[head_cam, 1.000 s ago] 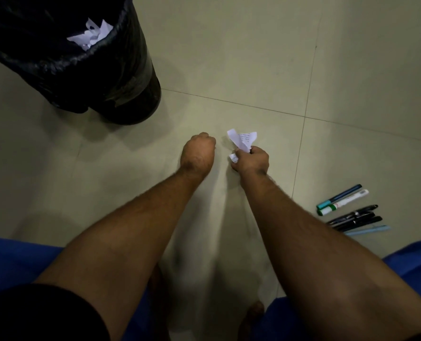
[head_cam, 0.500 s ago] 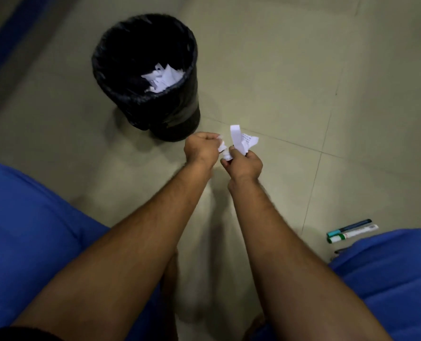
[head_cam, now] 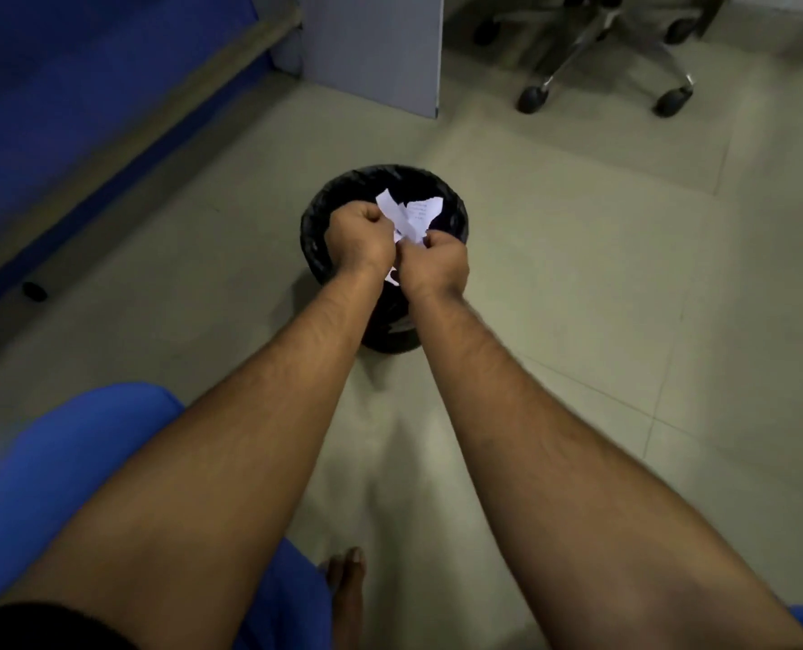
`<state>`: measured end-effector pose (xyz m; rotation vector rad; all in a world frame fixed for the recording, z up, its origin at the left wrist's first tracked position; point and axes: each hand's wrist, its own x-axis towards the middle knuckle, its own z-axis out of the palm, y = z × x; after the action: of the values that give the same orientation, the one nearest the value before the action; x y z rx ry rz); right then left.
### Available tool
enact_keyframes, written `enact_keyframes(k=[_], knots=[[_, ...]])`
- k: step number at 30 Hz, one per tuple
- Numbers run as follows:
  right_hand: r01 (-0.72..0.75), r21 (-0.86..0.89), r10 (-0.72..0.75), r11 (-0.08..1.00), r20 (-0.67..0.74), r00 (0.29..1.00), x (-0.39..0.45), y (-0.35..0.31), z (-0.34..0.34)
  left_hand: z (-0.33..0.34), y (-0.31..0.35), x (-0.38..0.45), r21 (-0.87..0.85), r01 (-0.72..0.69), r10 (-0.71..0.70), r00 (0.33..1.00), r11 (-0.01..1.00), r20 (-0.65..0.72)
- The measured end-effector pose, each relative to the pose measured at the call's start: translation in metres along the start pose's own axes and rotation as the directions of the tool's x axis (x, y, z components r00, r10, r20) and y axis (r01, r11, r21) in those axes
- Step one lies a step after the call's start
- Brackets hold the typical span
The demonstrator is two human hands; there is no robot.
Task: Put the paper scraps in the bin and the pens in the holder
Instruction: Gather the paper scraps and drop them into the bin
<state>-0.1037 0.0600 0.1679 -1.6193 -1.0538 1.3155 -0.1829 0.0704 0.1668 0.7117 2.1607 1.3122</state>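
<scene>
From my head camera, looking down, the paper scraps (head_cam: 409,217) are torn white pieces, crumpled and bent, one with faint lines of small print that I cannot read. I hold them bunched between both fists, directly above the mouth of the bin (head_cam: 314,236). My left hand (head_cam: 361,236) is curled tight, with its knuckles up and the scraps sticking out from its inner side. My right hand (head_cam: 435,265) is also curled, its thumb and fingers pinching the lower part of the same bunch, and the two hands touch or nearly touch there. The longest strips fan up and away from me, over the far half of the bin's opening. The bin is round and lined with a black plastic bag whose wrinkled edge folds over the rim. It stands on the pale tiled floor (head_cam: 578,283). My hands hide most of its inside; a little white shows below my wrists, though I cannot tell whether it lies in the bin or belongs to the bunch. My blue trouser leg (head_cam: 62,462) and bare toes (head_cam: 345,570) show near the bottom, and the wheeled base of an office chair (head_cam: 601,49) stands well beyond the bin.
</scene>
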Motion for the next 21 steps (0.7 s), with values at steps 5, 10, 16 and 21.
enact_keyframes(k=[5,10,16,21], knots=[[0.044,-0.104,-0.035,0.994,0.085,0.996,0.004,-0.003,0.009,-0.012,-0.001,0.008,0.201,-0.081,0.072,0.996,0.976,0.05],[0.129,-0.134,-0.134,0.983,-0.029,0.991,-0.006,0.006,0.0,-0.024,-0.018,-0.012,0.427,-0.193,0.165,0.981,0.884,0.1],[0.025,0.032,-0.017,0.999,-0.225,0.974,-0.029,0.044,0.009,-0.031,-0.052,-0.049,0.427,-0.05,0.111,0.987,0.903,-0.119],[0.068,0.004,-0.065,0.998,-0.191,0.979,-0.019,0.044,0.03,-0.032,-0.065,-0.037,0.095,0.021,-0.007,0.99,0.995,-0.141]])
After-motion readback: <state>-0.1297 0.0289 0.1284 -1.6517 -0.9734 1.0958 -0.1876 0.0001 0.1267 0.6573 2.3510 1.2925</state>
